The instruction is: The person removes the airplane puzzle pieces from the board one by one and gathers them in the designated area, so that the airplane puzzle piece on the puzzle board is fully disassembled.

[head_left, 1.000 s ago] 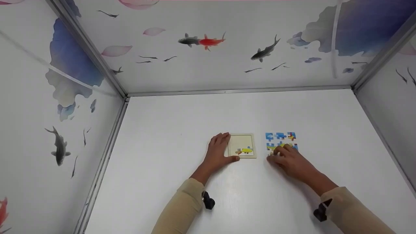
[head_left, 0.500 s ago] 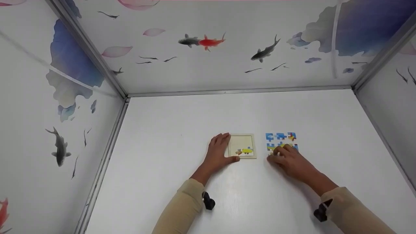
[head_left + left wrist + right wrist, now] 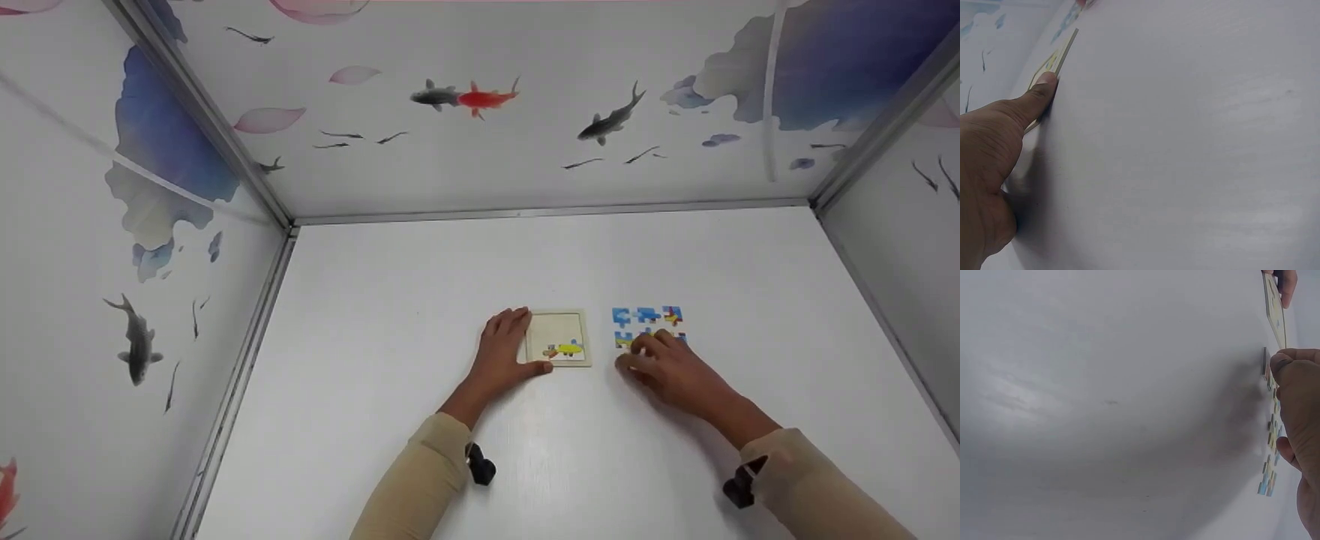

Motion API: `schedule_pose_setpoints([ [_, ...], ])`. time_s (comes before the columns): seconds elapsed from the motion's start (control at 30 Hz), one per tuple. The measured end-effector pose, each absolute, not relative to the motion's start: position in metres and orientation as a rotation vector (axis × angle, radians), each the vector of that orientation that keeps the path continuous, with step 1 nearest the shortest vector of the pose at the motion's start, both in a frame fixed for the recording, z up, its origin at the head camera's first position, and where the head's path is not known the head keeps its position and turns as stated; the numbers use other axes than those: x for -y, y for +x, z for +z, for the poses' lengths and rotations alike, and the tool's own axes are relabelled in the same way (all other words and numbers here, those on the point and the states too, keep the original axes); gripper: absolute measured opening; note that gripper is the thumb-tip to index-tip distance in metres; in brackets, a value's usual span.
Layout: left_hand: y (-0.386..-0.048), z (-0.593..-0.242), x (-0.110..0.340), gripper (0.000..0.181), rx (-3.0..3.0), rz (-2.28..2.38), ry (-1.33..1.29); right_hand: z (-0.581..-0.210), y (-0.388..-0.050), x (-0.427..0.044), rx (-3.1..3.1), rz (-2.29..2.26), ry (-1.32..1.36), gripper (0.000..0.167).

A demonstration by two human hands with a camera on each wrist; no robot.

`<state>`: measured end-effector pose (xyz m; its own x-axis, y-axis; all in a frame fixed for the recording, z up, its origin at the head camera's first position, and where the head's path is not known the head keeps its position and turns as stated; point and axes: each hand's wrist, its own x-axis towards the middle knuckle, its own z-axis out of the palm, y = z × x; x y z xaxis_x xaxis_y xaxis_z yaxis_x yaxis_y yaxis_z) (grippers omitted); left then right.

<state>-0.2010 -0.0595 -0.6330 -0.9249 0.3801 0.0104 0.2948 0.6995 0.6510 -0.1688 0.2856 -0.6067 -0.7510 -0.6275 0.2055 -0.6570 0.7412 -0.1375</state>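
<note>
At far left, a smooth white wall panel [image 3: 60, 247] bears one grey printed fish [image 3: 138, 339] and a part of a red one. A straight metal strip [image 3: 232, 375] separates it from the glossy white table [image 3: 375, 300]. Next come a beige cloth sleeve [image 3: 412, 480] and a black angular device [image 3: 481, 465] at the wrist, one of two such pairs. The left hand [image 3: 502, 352] lies spread, fingers at the upper left corner of one flat, square, pale wood-coloured tray [image 3: 587, 337], thumb on its near edge. Low in the tray's right half sits a small yellow-and-brown picture section [image 3: 570, 349]; how many pieces form it is too small to tell. Just right of the tray lie glossy, knobbed puzzle pieces [image 3: 647, 315], mostly blue and yellow: three in the far row, others partly covered, so the full count cannot be told. Over their near side, the right hand [image 3: 675, 375] has bent fingers, thumb and forefinger close together; whether they pinch a piece cannot be told. Its sleeve is beige too.
</note>
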Motion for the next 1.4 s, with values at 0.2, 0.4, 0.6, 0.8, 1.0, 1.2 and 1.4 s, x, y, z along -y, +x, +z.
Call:
schedule_pose_setpoints([
  [0.2,-0.201,-0.633,0.059,0.105,-2.774,1.026,0.522,-0.601,-0.175,-0.271,2.853,0.34,1.029,0.037],
  [0.4,-0.201,-0.635,0.058,0.105,-2.802,0.965,0.511,-0.597,-0.183,-0.248,2.883,0.377,1.04,0.04],
  [0.6,-0.201,-0.634,0.059,0.104,-2.807,0.97,0.535,-0.595,-0.191,-0.223,2.895,0.374,1.078,0.041],
  [0.8,-0.2,-0.632,0.059,0.105,-2.793,1.006,0.529,-0.6,-0.199,-0.206,2.888,0.34,1.117,0.038],
  [1.0,-0.2,-0.632,0.06,0.103,-2.807,1.0,0.535,-0.604,-0.204,-0.197,2.892,0.373,1.128,0.035],
  [1.2,-0.199,-0.631,0.06,0.103,-2.79,1.027,0.529,-0.606,-0.206,-0.194,2.915,0.416,1.099,0.029],
  [1.4,-0.199,-0.63,0.06,0.102,-2.788,1.04,0.533,-0.604,-0.207,-0.19,2.986,0.447,1.048,0.029],
])
